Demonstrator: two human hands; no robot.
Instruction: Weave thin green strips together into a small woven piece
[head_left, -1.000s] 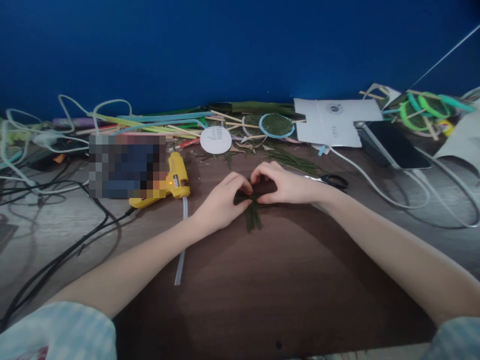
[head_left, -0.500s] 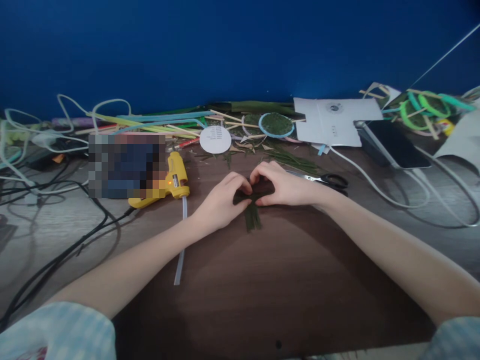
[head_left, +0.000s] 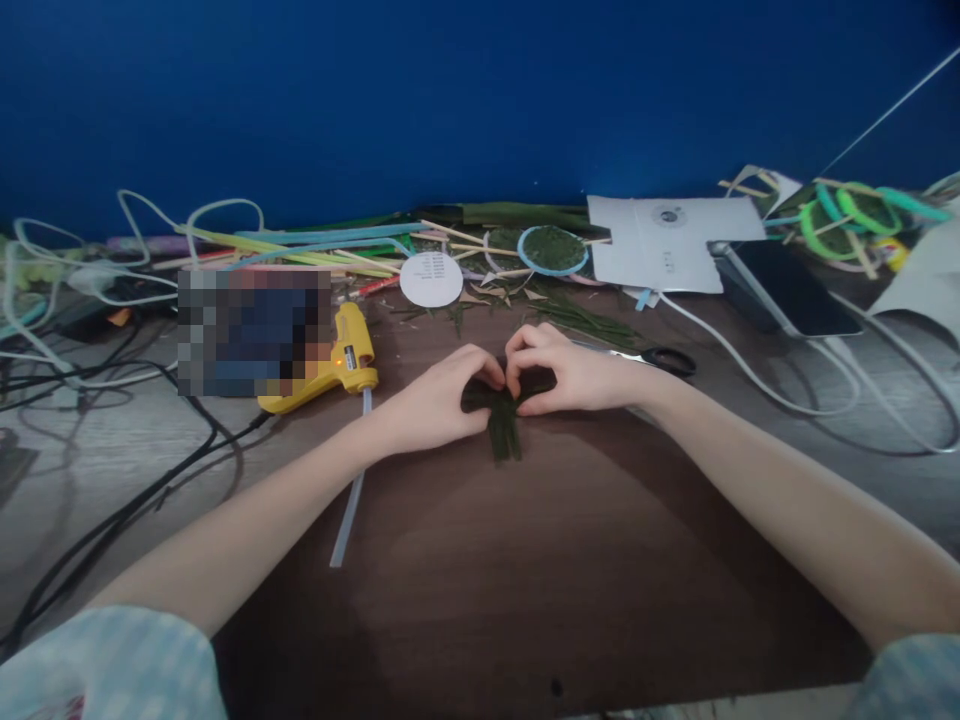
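Keep the sleeve and wrist away from the yellow glue gun (head_left: 356, 345) at left, for its small light glows, while the left hand (head_left: 442, 400) pinches the dark green strips (head_left: 505, 430) between thumb and forefinger. Those strips are at the middle of the brown table (head_left: 570, 560), loose ends pointing near, and call for light, even pressure so they stay lined up. The right hand (head_left: 566, 372) pinches from the right, scissors (head_left: 669, 362) behind its wrist, though how the strips overlap there is too dark to tell.
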